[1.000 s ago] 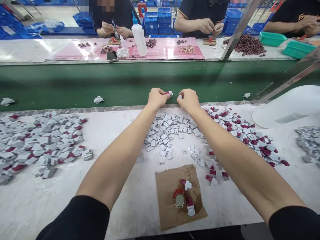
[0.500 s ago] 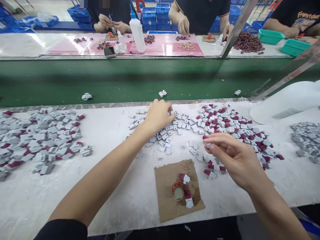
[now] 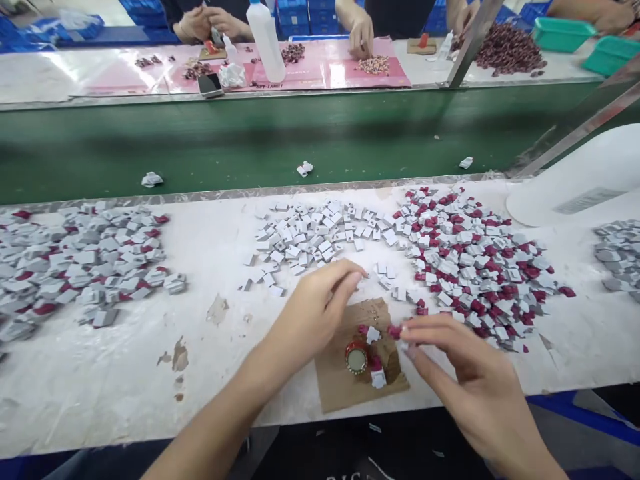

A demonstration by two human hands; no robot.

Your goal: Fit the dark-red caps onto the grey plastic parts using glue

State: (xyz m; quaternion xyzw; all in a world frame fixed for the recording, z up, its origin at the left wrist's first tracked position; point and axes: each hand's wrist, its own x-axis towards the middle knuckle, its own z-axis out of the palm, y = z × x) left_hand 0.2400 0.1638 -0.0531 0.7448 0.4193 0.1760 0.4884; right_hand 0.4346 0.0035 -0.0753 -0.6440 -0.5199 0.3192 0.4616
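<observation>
By the right edge of the cardboard (image 3: 336, 392): dark red piece (image 3: 394, 331), pinched in fingertips of the right hand (image 3: 465, 377)
Left hand (image 3: 320, 310): thumb near fingers, can't tell if it's got anything
Cardboard: bottle cap (image 3: 357, 361), 2 red-and-white pieces (image 3: 378, 379)

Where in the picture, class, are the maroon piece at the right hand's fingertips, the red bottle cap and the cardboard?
Maroon piece (image 3: 394, 331): head view, on its exposed end.
Red bottle cap (image 3: 357, 361): head view, on its pale round middle.
Cardboard (image 3: 333, 385): head view, on its bare left part.
</observation>
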